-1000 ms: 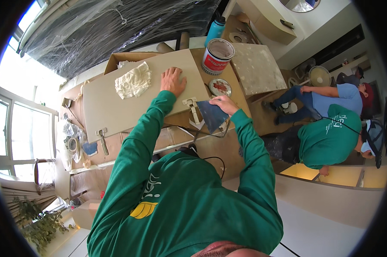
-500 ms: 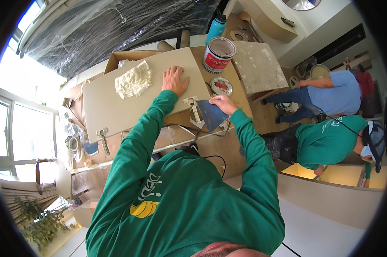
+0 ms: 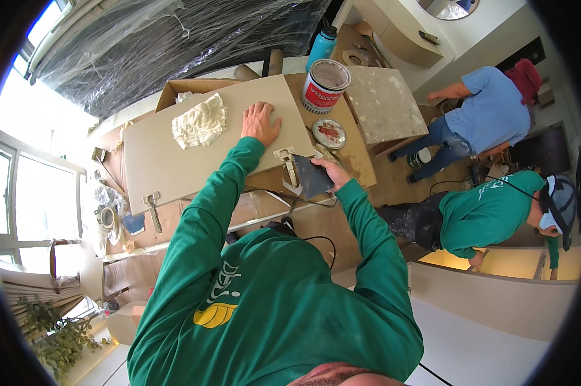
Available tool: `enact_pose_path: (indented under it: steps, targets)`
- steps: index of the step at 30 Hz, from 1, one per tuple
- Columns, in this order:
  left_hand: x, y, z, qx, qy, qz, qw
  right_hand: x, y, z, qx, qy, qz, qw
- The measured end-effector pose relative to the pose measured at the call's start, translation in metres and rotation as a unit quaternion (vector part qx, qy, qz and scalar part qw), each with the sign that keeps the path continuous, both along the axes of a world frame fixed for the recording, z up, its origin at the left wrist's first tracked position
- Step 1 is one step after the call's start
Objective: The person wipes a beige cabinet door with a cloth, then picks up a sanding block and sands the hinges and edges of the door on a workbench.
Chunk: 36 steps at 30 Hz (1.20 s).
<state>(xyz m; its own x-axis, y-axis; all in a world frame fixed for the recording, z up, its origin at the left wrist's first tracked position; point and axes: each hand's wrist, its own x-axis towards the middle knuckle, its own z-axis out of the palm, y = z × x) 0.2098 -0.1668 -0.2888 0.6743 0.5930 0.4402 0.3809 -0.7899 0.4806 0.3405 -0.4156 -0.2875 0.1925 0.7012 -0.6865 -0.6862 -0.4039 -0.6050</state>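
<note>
A beige cabinet door [image 3: 220, 164] lies across the work surface, with one metal hinge [image 3: 286, 163] near my right hand and another hinge [image 3: 151, 207] at its left end. My left hand [image 3: 259, 122] rests flat on the door, fingers slightly spread. Pinched in my right hand [image 3: 333, 174] is a dark blue-grey sheet [image 3: 312, 179] that looks like sandpaper; it hangs by the door's right corner, beside the hinge. Left of my left hand lies a crumpled cream cloth [image 3: 200, 121].
Beyond my right hand stand an open paint can [image 3: 322, 90], its stained lid [image 3: 329, 133] and a blue bottle [image 3: 322, 45]. A speckled board [image 3: 387, 103] lies right of them. A person in blue [image 3: 487, 106] and another in green [image 3: 490, 212] are at the right.
My right hand has turned the sheet, which now shows a darker, greyer face. My left hand stays on the door. The person in blue has shifted and reaches out an arm.
</note>
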Motion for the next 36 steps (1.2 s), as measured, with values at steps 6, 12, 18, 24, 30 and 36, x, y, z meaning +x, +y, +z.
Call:
enact_pose_path:
  steps: [6, 12, 18, 24, 30, 36]
  targets:
    - [0.001, 0.000, -0.002, -0.002, -0.020, -0.006, 1.000, 0.025, 0.001, -0.011, 0.021, -0.388, 0.071, 0.919]
    - [0.003, 0.000, -0.001, -0.012, -0.012, -0.005, 1.000, 0.024, 0.004, -0.005, 0.023, -0.491, 0.124, 0.862]
    - [0.000, 0.002, -0.003, -0.003, -0.014, 0.001, 1.000, 0.005, 0.011, 0.016, -0.014, -0.494, 0.126, 0.860]
    - [0.004, 0.000, -0.001, 0.000, -0.016, -0.006, 1.000, 0.027, 0.012, -0.013, 0.040, -0.306, 0.085, 0.947]
    - [0.003, -0.002, 0.000, 0.009, -0.006, -0.001, 1.000, 0.014, 0.001, -0.020, 0.063, 0.104, -0.019, 0.992]
    - [-0.002, 0.002, -0.004, 0.002, -0.006, 0.000, 1.000, -0.002, -0.011, -0.009, 0.056, 0.059, -0.064, 0.995]
